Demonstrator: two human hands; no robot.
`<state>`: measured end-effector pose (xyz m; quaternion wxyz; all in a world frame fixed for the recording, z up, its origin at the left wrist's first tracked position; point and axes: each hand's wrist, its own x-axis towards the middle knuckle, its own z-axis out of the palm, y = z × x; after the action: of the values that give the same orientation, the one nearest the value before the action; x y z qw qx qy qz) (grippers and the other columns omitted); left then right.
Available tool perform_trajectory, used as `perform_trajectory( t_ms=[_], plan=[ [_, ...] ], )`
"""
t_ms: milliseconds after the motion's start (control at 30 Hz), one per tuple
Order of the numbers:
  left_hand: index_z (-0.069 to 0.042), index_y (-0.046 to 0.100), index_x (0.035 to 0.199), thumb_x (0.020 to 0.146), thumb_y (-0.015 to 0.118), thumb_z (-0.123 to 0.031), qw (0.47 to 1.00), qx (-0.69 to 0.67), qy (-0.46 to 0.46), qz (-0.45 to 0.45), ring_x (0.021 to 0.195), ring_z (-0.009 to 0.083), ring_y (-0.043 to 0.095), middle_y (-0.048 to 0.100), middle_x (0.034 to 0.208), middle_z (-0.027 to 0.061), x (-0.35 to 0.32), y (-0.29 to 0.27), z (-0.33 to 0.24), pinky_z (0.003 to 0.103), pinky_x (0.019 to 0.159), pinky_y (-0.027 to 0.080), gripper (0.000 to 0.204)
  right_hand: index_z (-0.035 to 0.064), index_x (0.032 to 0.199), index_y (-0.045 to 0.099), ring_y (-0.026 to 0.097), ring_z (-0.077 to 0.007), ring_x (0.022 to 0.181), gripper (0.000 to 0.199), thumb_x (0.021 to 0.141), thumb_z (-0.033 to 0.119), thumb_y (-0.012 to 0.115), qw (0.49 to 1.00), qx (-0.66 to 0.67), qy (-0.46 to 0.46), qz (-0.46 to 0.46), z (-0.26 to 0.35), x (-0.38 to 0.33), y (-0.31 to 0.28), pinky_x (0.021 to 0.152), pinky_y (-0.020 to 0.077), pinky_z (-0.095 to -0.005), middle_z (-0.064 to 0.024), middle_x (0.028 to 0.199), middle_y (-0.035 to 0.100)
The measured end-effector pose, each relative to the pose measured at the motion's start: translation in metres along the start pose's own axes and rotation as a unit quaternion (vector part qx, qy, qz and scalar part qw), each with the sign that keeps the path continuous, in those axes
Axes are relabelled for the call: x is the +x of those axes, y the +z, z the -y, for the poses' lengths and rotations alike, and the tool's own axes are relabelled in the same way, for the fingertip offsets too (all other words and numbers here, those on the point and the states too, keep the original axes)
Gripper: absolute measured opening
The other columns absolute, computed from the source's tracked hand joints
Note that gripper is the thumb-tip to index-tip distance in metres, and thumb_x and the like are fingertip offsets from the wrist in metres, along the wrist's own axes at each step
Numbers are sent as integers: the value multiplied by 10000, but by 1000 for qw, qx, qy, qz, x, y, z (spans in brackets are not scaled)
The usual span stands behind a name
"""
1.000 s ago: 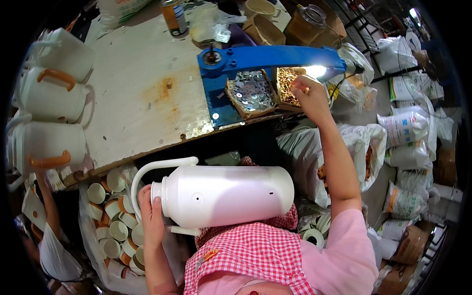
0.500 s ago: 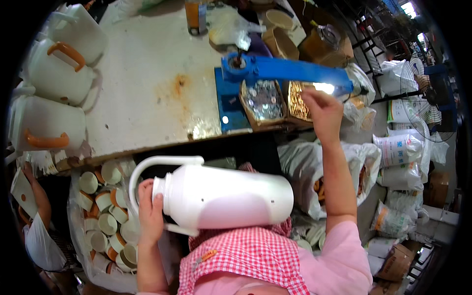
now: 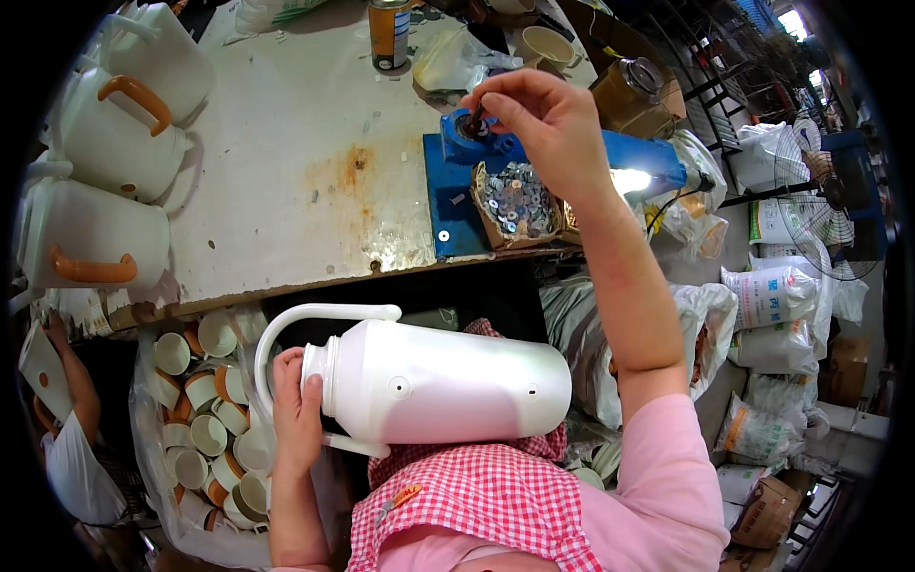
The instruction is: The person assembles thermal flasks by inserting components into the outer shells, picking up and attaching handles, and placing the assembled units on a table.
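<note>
A white plastic jug body (image 3: 443,383) with a looped handle lies sideways across my lap. My left hand (image 3: 296,408) grips it at the neck end. My right hand (image 3: 543,119) reaches out over the blue press tool (image 3: 457,195) on the table and pinches a small dark part (image 3: 473,120) at the tool's round head. Just below that hand sits a small cardboard box of silver washers (image 3: 516,202).
White jugs with orange handles (image 3: 114,143) stand at the table's left. A clear bag of cups (image 3: 205,419) sits under the table. White sacks (image 3: 772,315) pile at the right. A tin can (image 3: 389,33) and a cup (image 3: 545,45) stand at the far edge. Another person (image 3: 67,448) is low left.
My right hand has moved left from the lit box at the tool's right end to the tool's round head, now pinching a small part. The jug stays in my lap.
</note>
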<state>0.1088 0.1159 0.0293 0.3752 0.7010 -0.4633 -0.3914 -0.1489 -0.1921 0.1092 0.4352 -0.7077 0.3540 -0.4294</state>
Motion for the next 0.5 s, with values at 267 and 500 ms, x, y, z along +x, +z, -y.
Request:
perform_trajectory(
  t_ms=[267,500],
  plan=[
    [-10,478,1268,953,552,-133,994,-95,-49,-7,1118,215,499,511,1204,107,0,-5,0,345,995,402,346,8,1024,730,688,-98,841,133,903,60,706,989,8,-75,-130,-7,-32,14,754,536,-212,-61,968,743],
    [-11,517,1212,947,572,-165,997,-59,-26,35,1113,224,485,493,1189,109,-19,-20,11,345,1002,385,311,79,959,689,636,-231,841,214,784,170,773,903,-422,-60,51,-61,-121,61,691,535,-365,-42,858,576]
  ],
)
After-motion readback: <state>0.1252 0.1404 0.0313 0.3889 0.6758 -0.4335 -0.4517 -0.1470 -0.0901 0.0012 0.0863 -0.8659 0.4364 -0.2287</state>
